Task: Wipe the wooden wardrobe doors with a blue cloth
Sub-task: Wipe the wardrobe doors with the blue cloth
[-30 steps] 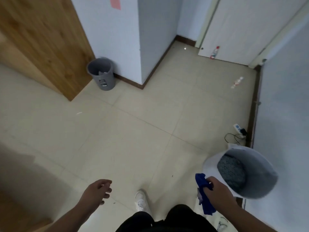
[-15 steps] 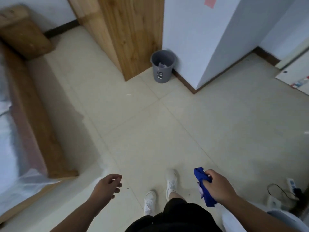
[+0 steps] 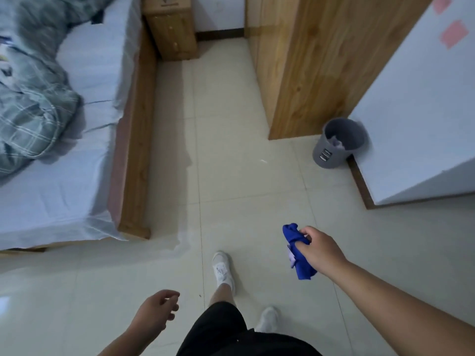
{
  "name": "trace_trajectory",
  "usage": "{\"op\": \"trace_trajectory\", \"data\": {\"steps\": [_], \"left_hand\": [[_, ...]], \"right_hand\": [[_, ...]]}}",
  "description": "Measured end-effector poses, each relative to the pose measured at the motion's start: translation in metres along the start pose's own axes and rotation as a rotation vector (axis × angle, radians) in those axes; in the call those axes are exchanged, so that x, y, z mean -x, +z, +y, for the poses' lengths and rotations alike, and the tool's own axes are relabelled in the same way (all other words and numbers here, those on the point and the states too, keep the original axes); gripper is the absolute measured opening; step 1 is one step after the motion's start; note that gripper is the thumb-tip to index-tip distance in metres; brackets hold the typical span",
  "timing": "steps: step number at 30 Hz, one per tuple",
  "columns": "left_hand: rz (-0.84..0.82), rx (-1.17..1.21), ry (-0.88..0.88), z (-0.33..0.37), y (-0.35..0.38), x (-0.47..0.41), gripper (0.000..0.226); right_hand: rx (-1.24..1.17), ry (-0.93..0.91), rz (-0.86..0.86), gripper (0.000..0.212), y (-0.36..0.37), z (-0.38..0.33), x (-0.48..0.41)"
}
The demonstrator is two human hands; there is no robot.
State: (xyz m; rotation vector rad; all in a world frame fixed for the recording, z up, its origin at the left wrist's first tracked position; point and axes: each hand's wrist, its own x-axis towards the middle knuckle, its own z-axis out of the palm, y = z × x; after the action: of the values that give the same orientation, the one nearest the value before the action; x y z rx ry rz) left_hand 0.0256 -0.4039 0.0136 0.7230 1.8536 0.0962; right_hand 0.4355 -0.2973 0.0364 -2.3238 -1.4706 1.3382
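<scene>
Two bare hands show at the lower edge of the head view. Right hand (image 3: 321,249): fingers and thumb curled round a bunched blue cloth (image 3: 293,235), held in the air above the tiled floor (image 3: 244,181); one end of the cloth hangs below the fist. Left hand (image 3: 154,314): fingers loosely curled, holding nothing. Wooden wardrobe (image 3: 316,68): upright at upper right, well apart from the cloth; what faces the camera appears to be a side panel, and the doors cannot be made out clearly. Grey bin (image 3: 339,143): on the floor between the wardrobe's near corner and a white wall (image 3: 424,111). Bed (image 3: 64,176): at left, wooden frame, a rumpled checked quilt (image 3: 33,111) on it. Wooden nightstand (image 3: 172,29): just beyond the bed's far end
</scene>
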Motion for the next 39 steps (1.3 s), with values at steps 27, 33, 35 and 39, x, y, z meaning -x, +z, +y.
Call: {"op": "trace_trajectory", "data": {"steps": [27,33,35,39], "left_hand": [[0.044,0.099,0.135,0.427,-0.172,-0.262,0.014],[0.077,0.166,0.034,0.452,-0.183,-0.285,0.015],[0.08,0.199,-0.013,0.46,-0.19,-0.3,0.016],[0.086,0.239,-0.09,0.482,-0.217,-0.343,0.016]], "right_hand": [[0.17,0.118,-0.073,0.01,-0.146,-0.18,-0.336],[0.088,-0.04,-0.01,0.008,-0.198,-0.305,-0.457],[0.081,-0.088,0.007,0.01,-0.211,-0.35,-0.489],[0.06,-0.168,0.005,0.009,-0.224,-0.433,-0.545]]}}
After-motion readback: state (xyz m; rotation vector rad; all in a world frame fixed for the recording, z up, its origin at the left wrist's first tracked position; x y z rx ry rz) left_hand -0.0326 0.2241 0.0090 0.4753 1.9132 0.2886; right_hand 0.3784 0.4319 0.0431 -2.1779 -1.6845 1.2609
